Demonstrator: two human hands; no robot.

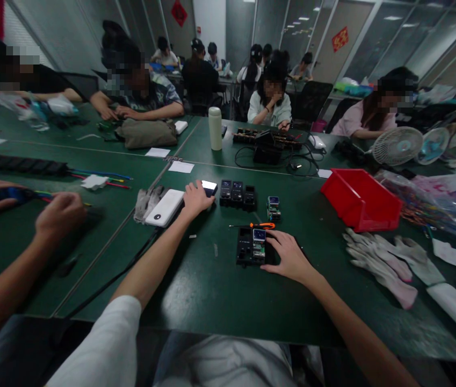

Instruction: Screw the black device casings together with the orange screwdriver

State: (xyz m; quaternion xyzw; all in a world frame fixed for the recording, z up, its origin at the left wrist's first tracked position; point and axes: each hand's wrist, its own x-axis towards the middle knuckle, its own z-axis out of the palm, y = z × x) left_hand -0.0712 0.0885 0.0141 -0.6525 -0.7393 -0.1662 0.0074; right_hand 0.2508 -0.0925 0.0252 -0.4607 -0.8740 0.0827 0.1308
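Two bare hands, mine, reach over a green table point(211, 301). My right hand point(286, 255) curves, thumb and fingers parted, at the right side of a small circuit board point(259, 247) with a screen, which sits on a black case point(244, 251) ahead of me; whether I grip it, I cannot tell. From that case, my left hand point(197, 200) is at eleven o'clock, laid on a handheld device point(210, 186) with a lit screen, its hold unclear. An orange-handled screwdriver point(266, 226) lies at twelve, a second board point(273, 208) at one, a red bin point(360, 207) at two.
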